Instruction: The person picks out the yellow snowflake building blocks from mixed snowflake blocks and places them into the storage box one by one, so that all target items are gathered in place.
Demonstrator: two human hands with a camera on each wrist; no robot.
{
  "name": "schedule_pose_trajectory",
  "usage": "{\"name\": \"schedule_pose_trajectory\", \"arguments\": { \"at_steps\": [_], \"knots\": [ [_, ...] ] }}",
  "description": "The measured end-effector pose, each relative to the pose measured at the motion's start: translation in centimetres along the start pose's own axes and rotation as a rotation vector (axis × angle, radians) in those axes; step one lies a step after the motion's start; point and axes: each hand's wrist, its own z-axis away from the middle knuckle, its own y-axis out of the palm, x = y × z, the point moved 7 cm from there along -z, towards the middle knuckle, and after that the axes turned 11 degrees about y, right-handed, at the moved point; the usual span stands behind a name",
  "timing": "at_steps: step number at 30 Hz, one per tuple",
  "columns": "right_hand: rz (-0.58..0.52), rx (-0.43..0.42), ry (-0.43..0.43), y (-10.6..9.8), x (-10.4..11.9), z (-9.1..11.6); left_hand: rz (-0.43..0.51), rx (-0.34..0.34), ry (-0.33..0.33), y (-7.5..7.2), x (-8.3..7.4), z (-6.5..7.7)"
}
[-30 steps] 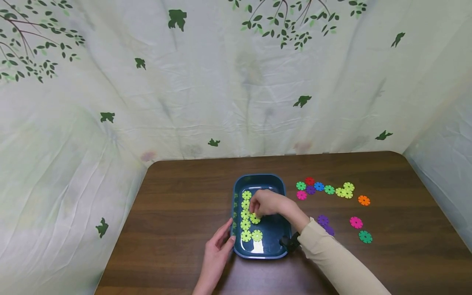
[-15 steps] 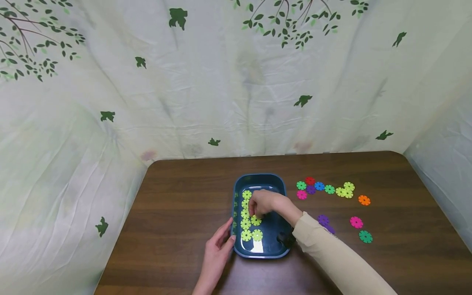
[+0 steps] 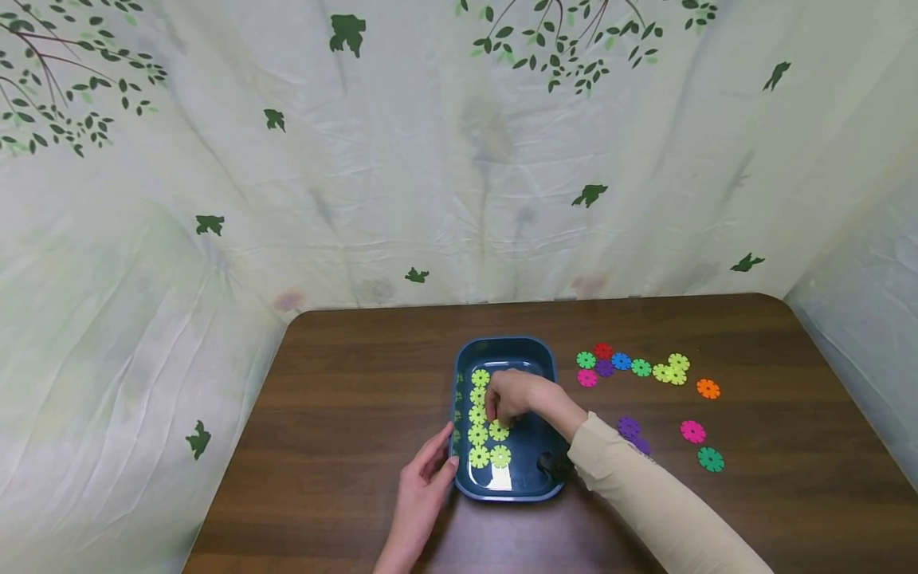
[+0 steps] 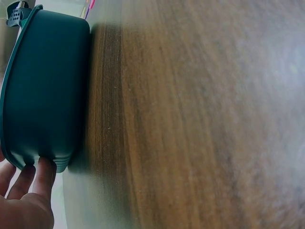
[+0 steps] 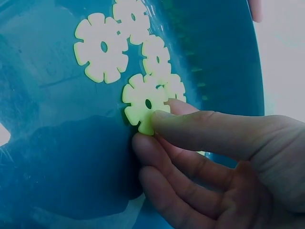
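Inside the blue tray (image 3: 534,478) my right hand (image 3: 519,396) pinches a yellow-green notched, flower-shaped disc (image 5: 138,102) between thumb and fingers. The disc has a hole in its middle. In the right wrist view it overlaps or lies close against neighbouring discs. More such yellow-green discs (image 3: 479,457) form a column along the tray's left side, with another disc (image 3: 500,456) beside the column's near end. My left hand (image 3: 423,486) rests against the tray's left outer wall, its fingertips (image 4: 45,167) touching that wall (image 4: 47,86) below the rim in the left wrist view.
Right of the tray, loose discs in several colours lie on the brown table (image 3: 344,414): a blue disc (image 3: 621,362), an orange disc (image 3: 708,389), a pink disc (image 3: 692,432), a teal disc (image 3: 711,460). Purple discs (image 3: 629,427) are partly behind the right sleeve. A leaf-patterned curtain (image 3: 459,159) hangs behind.
My right forearm has shifted slightly inward over the tray, while the hand stays at nearly the same spot. The disc beneath it has moved slightly right and nearer. My left hand is unchanged.
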Motion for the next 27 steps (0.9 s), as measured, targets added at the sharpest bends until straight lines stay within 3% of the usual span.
{"name": "schedule_pose_trajectory", "arguments": {
  "at_steps": [13, 21, 27],
  "knots": [
    [-0.024, -0.008, 0.028, -0.07, 0.17, 0.52, -0.01, 0.003, -0.023, 0.04, 0.12, -0.02],
    [-0.03, -0.013, 0.009, -0.19, 0.22, 0.58, 0.017, 0.001, 0.045, 0.07, -0.45, 0.07],
    [-0.037, -0.023, -0.003, -0.53, 0.33, 0.84, 0.015, 0.001, 0.017, 0.05, -0.31, 0.07]
  ]
}}
